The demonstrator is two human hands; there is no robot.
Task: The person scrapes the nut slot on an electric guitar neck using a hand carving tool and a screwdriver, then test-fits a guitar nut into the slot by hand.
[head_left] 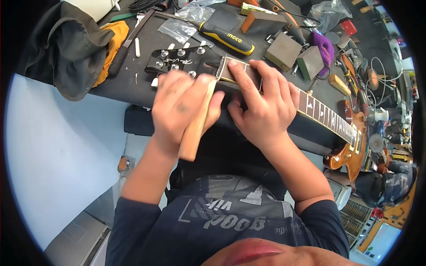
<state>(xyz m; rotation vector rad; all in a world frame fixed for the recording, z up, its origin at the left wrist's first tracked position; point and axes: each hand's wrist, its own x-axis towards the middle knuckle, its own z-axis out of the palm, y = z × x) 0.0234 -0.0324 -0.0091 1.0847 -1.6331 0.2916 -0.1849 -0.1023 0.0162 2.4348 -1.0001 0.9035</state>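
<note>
An electric guitar lies across the bench, its black headstock point(175, 60) with silver tuners at the left and its brown body point(350, 153) at the right. My left hand point(179, 106) is closed round a wooden-handled tool point(195, 133), whose thin metal end meets the nut end of the neck. The handle points down toward my chest. My right hand point(268, 97) rests on the fretboard point(319, 111) beside the nut, index finger stretched out on the first frets and the other fingers spread over the neck.
Above the neck lie a yellow and black screwdriver point(228, 39), several blocks point(284, 51), plastic bags point(179, 26) and a purple cloth point(323, 51). A dark cloth point(66, 48) hangs over the left edge. Tools and cables crowd the right side.
</note>
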